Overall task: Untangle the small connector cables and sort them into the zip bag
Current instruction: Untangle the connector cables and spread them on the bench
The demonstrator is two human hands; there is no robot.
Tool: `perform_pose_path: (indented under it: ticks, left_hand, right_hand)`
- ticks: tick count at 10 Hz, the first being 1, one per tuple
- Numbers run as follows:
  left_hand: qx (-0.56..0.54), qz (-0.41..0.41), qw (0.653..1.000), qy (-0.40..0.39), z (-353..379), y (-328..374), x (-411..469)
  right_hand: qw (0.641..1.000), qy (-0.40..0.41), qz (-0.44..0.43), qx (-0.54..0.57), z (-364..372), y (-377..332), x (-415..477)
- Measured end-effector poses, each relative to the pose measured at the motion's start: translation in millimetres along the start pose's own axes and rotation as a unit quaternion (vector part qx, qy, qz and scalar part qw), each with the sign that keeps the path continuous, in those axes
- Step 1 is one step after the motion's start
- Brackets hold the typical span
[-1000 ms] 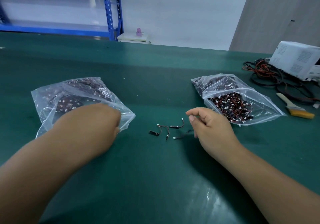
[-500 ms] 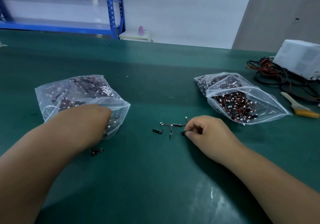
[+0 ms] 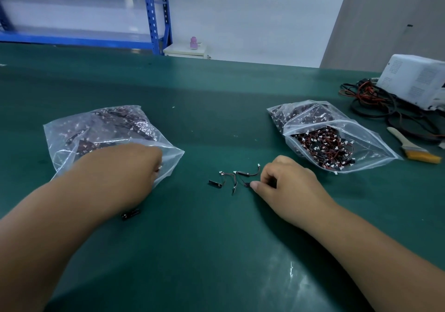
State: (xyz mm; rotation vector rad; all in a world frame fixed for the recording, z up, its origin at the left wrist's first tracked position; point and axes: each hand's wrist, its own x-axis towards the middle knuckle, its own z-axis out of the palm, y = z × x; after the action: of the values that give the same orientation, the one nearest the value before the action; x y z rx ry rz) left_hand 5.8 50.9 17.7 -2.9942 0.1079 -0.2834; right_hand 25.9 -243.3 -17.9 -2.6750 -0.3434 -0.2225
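Several small loose connector cables (image 3: 237, 176) lie on the green table between my hands. My right hand (image 3: 286, 188) pinches the black end of one connector cable (image 3: 247, 185) at the right of that cluster. My left hand (image 3: 130, 167) sits at the mouth of the left zip bag (image 3: 79, 128), which holds dark cables. Its fingers curl into the plastic edge and their tips are hidden. A single black cable piece (image 3: 131, 214) lies under my left wrist. The right zip bag (image 3: 375, 140) lies open and is full of red-black cables with white plugs.
At the right edge stand a white device (image 3: 416, 80), a tangle of black and red wires (image 3: 382, 106) and a small brush (image 3: 414, 149). Blue shelving (image 3: 154, 15) rises behind the green table (image 3: 216, 251).
My right hand dropped onto the loose cables and pinched one by its end. My left hand stayed at the left bag's mouth, and a black cable piece came into view beside my left wrist.
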Motion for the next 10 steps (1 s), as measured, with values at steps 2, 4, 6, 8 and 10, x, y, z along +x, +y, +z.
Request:
perform_pose_path:
  ticks: [2,4,6,8,10]
  left_hand:
    - [-0.287,0.18,0.938,0.08,-23,44,-15]
    - [-0.36,0.217,0.901,0.106,-10,73,-27]
    - [-0.336,0.178,0.919,0.106,-9,60,-22]
    - [0.061,-0.031,0.998,0.004,-2,18,-4]
    - [0.093,-0.038,0.995,-0.022,10,0,8]
  right_hand:
    - [0.99,0.044,-0.128,0.034,-6,-17,-10]
    - [0.955,0.075,-0.283,-0.043,8,-39,-23]
    - [0.966,0.102,-0.237,-0.005,7,-28,-17]
    - [0.972,0.127,-0.106,0.166,6,-11,-5]
    - [0.967,0.132,-0.09,0.2,7,-5,-1]
